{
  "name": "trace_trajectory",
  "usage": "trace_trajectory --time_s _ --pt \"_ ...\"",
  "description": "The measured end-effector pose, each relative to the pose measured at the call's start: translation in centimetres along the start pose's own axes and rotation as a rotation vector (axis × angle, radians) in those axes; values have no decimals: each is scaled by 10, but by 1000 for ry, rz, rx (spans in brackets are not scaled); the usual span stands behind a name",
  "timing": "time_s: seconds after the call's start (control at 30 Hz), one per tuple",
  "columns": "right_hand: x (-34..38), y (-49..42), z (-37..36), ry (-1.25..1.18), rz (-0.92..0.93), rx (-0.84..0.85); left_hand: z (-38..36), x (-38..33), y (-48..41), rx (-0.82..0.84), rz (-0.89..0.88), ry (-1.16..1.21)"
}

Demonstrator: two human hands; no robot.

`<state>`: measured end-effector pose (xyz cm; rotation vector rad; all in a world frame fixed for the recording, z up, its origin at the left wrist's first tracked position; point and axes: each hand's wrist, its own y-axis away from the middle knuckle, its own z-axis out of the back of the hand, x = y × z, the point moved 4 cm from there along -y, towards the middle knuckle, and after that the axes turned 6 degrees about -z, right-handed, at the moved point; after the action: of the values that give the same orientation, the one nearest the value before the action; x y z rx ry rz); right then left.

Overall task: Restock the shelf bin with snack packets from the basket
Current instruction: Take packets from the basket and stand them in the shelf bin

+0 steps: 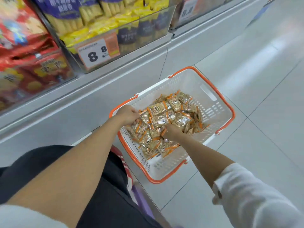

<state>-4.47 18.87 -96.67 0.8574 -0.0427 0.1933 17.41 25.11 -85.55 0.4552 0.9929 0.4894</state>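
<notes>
You had before you a white price tag on the clear front of the shelf bin. It showed a large black 8 followed by a smaller 8, and the small print on the orange panel beside them was too blurred to read. A second price tag, farther right on the next bin front, read 8.8 in the same black figures. The purple bags carried white Chinese characters, the red bags carried pale lettering and the snack packets a round emblem, but you could make out none of these.
</notes>
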Motion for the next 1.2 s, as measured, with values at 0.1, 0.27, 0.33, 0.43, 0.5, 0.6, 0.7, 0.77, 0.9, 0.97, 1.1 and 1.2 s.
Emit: trace_trajectory --time_s 0.1,0.27,0.33,0.43,0.5,0.6,0.7,0.77,0.9,0.97,1.1,1.2 --pt "7 -30 10 -91 -14 -185 -2 1 -8 -37 8 66" --pt "42 -74 41 -38 40 -323 0 11 -23 -107 69 157" --pt "51 -87 37 80 67 -253 -1 16 -27 -103 104 155" --pt "49 -88 7 269 109 -172 -6 17 -30 -81 140 147" --pt "44 -81 -12 380 94 -235 -9 16 -32 -71 151 148" --pt "37 -78 -28 435 45 -295 -13 13 -34 -47 165 167" --pt "26 -72 -19 390 35 -312 -15 8 -31 -29 177 194" --pt "22 -62 -6 212 69 -315 -16 6 -27 -36 189 227" --pt "43 -6 38 -153 393 -757 -15 2 -14 -3 260 456" --pt "65 36 58 -157 621 -972 -11 -10 -6 26 228 596" --pt "96 88 93 -187 833 -915 24 -35 12 -175 73 775" --pt "110 111 123 -734 602 -472 63 -46 41 -226 -7 714"
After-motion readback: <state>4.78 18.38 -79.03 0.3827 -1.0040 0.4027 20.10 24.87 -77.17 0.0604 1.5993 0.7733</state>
